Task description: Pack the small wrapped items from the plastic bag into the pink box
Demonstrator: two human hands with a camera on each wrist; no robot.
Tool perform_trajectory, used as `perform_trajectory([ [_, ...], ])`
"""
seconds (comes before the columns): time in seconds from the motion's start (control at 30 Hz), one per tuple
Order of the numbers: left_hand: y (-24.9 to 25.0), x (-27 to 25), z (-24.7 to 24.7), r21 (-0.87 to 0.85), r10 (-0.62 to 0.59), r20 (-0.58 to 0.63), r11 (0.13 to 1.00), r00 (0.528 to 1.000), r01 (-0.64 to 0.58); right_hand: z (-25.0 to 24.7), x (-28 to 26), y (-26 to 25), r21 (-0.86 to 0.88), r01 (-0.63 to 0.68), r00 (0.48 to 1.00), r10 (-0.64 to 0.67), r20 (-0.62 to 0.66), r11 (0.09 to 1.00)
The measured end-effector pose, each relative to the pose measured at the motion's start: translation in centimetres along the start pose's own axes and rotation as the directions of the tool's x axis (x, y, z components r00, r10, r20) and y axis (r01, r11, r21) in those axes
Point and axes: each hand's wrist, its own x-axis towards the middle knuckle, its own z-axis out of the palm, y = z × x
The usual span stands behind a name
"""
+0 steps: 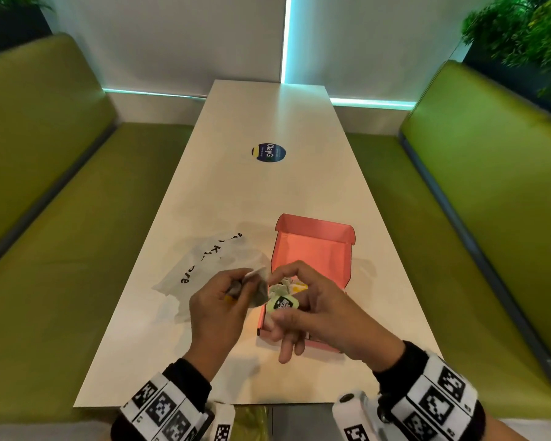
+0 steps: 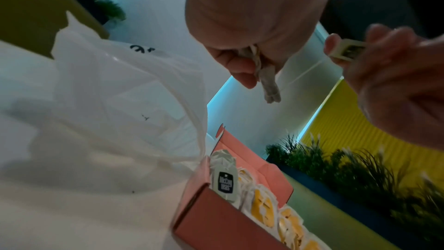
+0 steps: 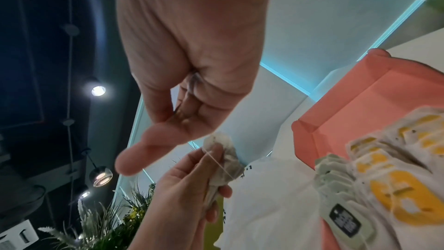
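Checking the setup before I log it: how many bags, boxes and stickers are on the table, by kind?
plastic bag: 1
pink box: 1
round sticker: 1
Total: 3
The tea bags inside the box overlap too much to count.

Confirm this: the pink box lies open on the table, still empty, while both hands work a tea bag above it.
Not empty. The left wrist view shows the pink box already holding tea bags. It does lie open on the table, with both hands working a tea bag above it.
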Motion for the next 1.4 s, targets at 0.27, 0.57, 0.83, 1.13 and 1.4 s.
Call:
perform_trajectory([
  [0.27, 0.3, -0.7, -0.5, 0.032, 0.261, 0.113, 0.963, 0.959, -0.266, -0.6, 1.5, -0.7, 0.053, 0.015, 0.998, -0.012, -0.06, 0.998],
  [0.57, -0.6, -1.5, -0.5, 0.075, 0.468, 0.208, 0.868, 0.859, -0.491, -0.7, 2.3, 0.1, 0.032, -0.011, 0.964, 0.019, -0.267, 0.999],
  [0.83, -0.4, -1.4, -0.6, 0.072, 0.487, 0.225, 0.855, 0.844, -0.513, -0.7, 2.6, 0.4, 0.158, -0.112, 0.942, 0.155, -0.298, 0.981],
  [1.13, -0.4, -1.1, -0.9, 0.129, 0.613, 0.271, 0.741, 0.742, -0.659, -0.2, 2.4, 1.4, 0.159, -0.119, 0.917, 0.17, -0.361, 0.98],
  [1.4, -0.3, -1.0, -1.3, 0.181, 0.698, 0.301, 0.627, 0.65, -0.757, -0.1, 2.4, 2.2, 0.098, -0.224, 0.891, 0.245, -0.382, 0.97],
])
